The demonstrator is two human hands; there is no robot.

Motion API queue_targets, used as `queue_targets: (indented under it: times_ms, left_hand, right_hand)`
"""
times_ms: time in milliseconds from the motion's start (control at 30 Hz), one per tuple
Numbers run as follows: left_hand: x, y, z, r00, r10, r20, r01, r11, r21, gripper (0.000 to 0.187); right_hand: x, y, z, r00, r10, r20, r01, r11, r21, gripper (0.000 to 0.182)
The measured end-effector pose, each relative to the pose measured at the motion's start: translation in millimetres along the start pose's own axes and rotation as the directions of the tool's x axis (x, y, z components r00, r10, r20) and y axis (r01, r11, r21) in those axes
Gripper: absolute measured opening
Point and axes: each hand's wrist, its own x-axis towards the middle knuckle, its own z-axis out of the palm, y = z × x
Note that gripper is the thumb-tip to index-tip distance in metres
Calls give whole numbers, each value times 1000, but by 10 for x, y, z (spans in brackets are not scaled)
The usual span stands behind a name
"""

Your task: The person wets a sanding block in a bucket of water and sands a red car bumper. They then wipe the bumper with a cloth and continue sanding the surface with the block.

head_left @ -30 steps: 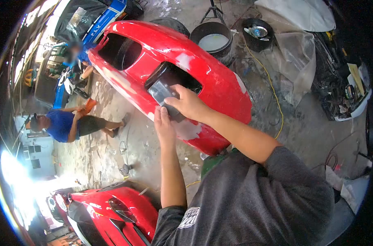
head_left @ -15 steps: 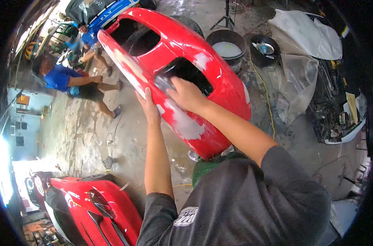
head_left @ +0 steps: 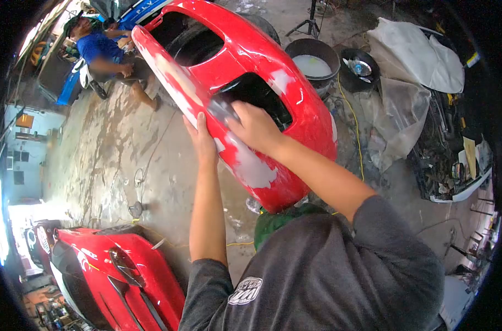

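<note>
A glossy red car bumper (head_left: 312, 118) with two large openings slants across the middle of the head view. Grey and beige filler patches show along its near-left side, one of them a broad grey patch (head_left: 250, 164). My right hand (head_left: 255, 128) is closed over dark grey sandpaper (head_left: 222, 110), which is blurred and pressed on the bumper beside the nearer opening. My left hand (head_left: 203, 139) grips the bumper's left edge just below, thumb on top and the other fingers partly hidden.
Behind the bumper stand a bucket of whitish liquid (head_left: 312, 65) and a black tub (head_left: 359, 69). A yellow cord (head_left: 357, 127) crosses the floor. More red bodywork (head_left: 113, 265) lies at lower left. A person in a blue shirt (head_left: 96, 49) is at upper left, another person partly hidden behind.
The view has shifted slightly. The person in blue at left has moved farther up and now overlaps the other person. My hands stay at nearly the same place on the bumper.
</note>
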Motion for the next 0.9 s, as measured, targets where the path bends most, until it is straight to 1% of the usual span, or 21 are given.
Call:
queue_targets:
  times_ms: [100,133,167,200,233,300,400,467,500,567,633,733,767,800,833,867,900]
  left_hand:
    - [-30,-29,26,1000,24,-15,-25,1000,-16,81]
    - [-56,-3,13,1000,21,4,-21,1000,-2,81]
    - [-74,35,-3,1000,15,24,-15,1000,16,81]
    - [-75,60,7,999,19,36,-20,1000,23,80]
    - [-66,30,16,1000,28,14,-29,999,23,75]
    - [-11,-14,31,999,46,-19,-45,999,22,64]
    - [-69,42,58,1000,18,-6,-18,1000,-20,79]
    - [-43,20,40,1000,27,-13,-27,999,23,78]
    - [-74,-3,16,1000,28,-13,-27,998,54,78]
    - [-105,30,44,1000,15,-16,-14,999,32,74]
    - [-86,87,69,1000,9,-9,-9,1000,21,71]
    - [-54,50,69,998,62,12,-62,998,-20,63]
    - [-23,36,78,996,84,10,-84,996,3,61]
    - [-31,26,71,995,98,11,-98,995,36,60]
    - [-86,23,56,994,106,18,-107,991,75,59]
    - [-126,74,100,996,85,12,-85,996,-14,54]
    - [-117,60,102,997,79,4,-79,997,-7,54]
  right_hand:
    - [-297,106,-22,1000,-3,-3,4,998,62,25]
    - [-175,46,-68,999,22,38,-25,996,87,25]
    - [21,75,12,999,-24,-28,25,999,38,25]
    - [209,109,73,1000,-2,-8,2,1000,31,25]
    - [321,115,92,1000,14,9,-14,1000,21,25]
    - [94,55,12,1000,14,19,-15,999,41,25]
    - [-222,11,-100,999,30,27,-32,998,55,25]
    - [-178,32,-85,999,48,10,-49,996,76,25]
    - [-17,70,-16,1000,22,11,-23,998,61,25]
    - [236,79,59,998,52,18,-53,998,43,25]
    - [22,47,19,1000,30,0,-30,998,46,25]
    - [-372,71,-73,1000,26,-5,-25,996,85,26]
    - [-433,112,-88,1000,27,-4,-27,994,106,26]
    - [-347,64,-123,999,40,8,-41,995,90,26]
    - [-187,126,-58,1000,20,10,-20,999,43,25]
    - [-1,126,3,1000,29,8,-29,999,32,26]
    - [120,128,29,1000,30,4,-30,999,18,26]
